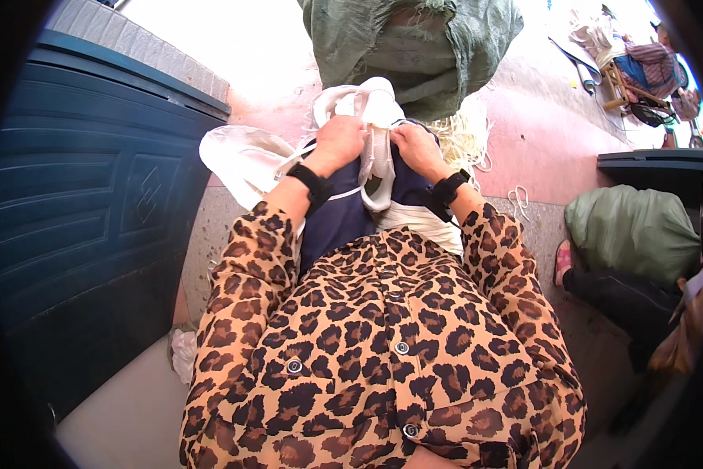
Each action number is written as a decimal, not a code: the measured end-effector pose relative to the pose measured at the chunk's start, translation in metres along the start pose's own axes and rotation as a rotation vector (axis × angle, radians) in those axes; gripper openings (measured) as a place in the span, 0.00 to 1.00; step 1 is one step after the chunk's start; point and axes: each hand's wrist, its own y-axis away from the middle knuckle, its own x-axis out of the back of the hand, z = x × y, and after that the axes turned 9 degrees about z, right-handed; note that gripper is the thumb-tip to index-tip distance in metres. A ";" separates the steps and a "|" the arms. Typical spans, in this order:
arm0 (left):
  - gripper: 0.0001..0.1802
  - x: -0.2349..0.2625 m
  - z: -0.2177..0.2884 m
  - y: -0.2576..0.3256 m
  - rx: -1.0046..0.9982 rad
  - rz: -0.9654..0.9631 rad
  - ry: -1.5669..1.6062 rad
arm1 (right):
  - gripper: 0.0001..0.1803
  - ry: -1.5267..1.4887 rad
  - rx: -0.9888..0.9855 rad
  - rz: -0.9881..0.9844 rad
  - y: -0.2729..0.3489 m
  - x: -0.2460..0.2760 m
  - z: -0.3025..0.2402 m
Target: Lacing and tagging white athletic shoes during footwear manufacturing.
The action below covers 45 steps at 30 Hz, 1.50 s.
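Above my lap, in dark blue trousers (337,207), white shoe uppers (378,160) lie between my two hands. My left hand (340,141) is closed on their left side, its fingers curled. Thumb and fingers of my right hand (419,150) pinch the right edge near the top. A white strand runs below my left hand. More white material (246,160), perhaps another upper, spreads beside my left knee. Past my right hand lies a heap of cream-white laces (465,141). The fingertips are partly hidden, so what exactly each one pinches is unclear.
A bulging green woven sack (484,47) stands just ahead. Dark blue panelled door (93,180) closes off the left. At the right are another green sack (633,230) and someone's leg with a pink shoe (563,262). A loose lace (519,202) lies on the floor.
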 end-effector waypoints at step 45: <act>0.07 -0.010 0.027 -0.016 -0.367 0.045 -0.248 | 0.03 -0.217 0.177 0.255 0.014 -0.013 0.005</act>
